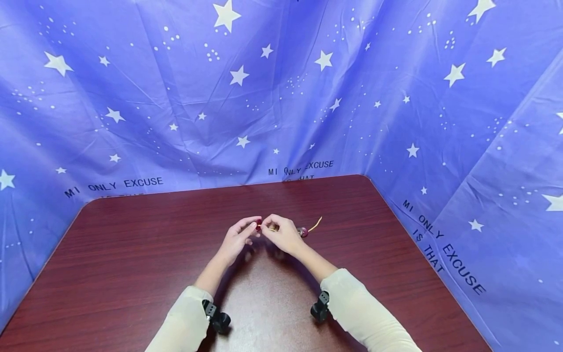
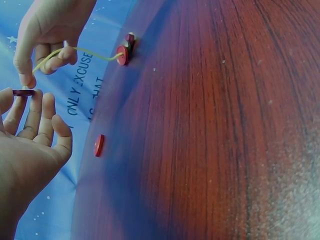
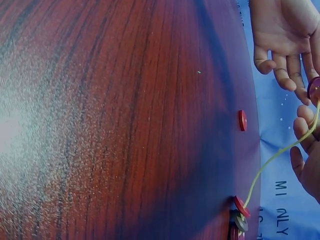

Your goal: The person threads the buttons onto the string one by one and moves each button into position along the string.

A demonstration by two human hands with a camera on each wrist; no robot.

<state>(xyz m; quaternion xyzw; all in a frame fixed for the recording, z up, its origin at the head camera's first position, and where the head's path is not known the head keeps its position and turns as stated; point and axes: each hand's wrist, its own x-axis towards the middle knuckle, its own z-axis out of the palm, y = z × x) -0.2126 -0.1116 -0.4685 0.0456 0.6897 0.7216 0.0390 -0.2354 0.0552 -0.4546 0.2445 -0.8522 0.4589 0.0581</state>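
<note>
My left hand [image 1: 234, 243] pinches a dark red round button [image 2: 23, 93] between thumb and fingertips, its other fingers spread. Close against that button, my right hand [image 1: 286, 236] pinches a yellow cord [image 3: 272, 160] with thumb and forefinger. In the right wrist view the cord meets the held button's face; whether it passes right through a hole I cannot tell. The cord runs back from the right hand to several strung buttons [image 2: 122, 55], red and greyish, lying on the table. Its loose tail [image 1: 315, 224] sticks out beyond them in the head view.
A separate red button [image 2: 99, 145] lies on the dark red wood-grain table [image 1: 132, 254], below the hands. Blue cloth [image 1: 184, 98] with white stars and lettering hangs behind the table and along its sides. Black wrist cameras [image 1: 216, 318] sit on both pale sleeves.
</note>
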